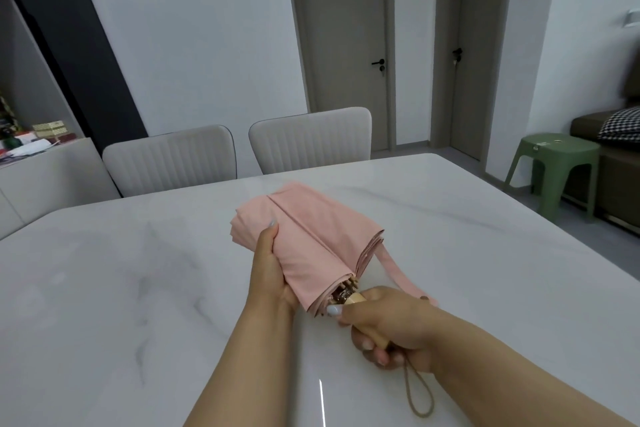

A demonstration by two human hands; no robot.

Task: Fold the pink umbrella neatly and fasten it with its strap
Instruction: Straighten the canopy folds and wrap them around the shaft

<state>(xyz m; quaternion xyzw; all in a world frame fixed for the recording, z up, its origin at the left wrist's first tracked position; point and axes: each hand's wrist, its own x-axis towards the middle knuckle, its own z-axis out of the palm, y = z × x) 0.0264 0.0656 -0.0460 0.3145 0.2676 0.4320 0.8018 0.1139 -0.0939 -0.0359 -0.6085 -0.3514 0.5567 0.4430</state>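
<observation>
On the left, the white table [121, 288] is seen bare, and two pale chairs [239, 152] are pushed in at its far edge. Near the middle of the table, the pink umbrella [304, 239] is held just above the surface, its cloth already gathered into flat pleats. The left hand [272, 270] is wrapped around the left side of the cloth, with the thumb laid along the top and the other fingers hidden underneath, so the pleats are pressed together. Further right, the wooden handle [360, 302] is gripped by the right hand [391, 326], whose fingers are curled closed around it; a cord loop [417, 392] hangs from its end. The strap [398, 270] is not fastened yet and lies loose on the table to the right of the cloth. It is judged that the pleats on the right side could open again if the left hand is loosened before the strap is wrapped around. The strap could also be trapped under the bundle when it is turned.
</observation>
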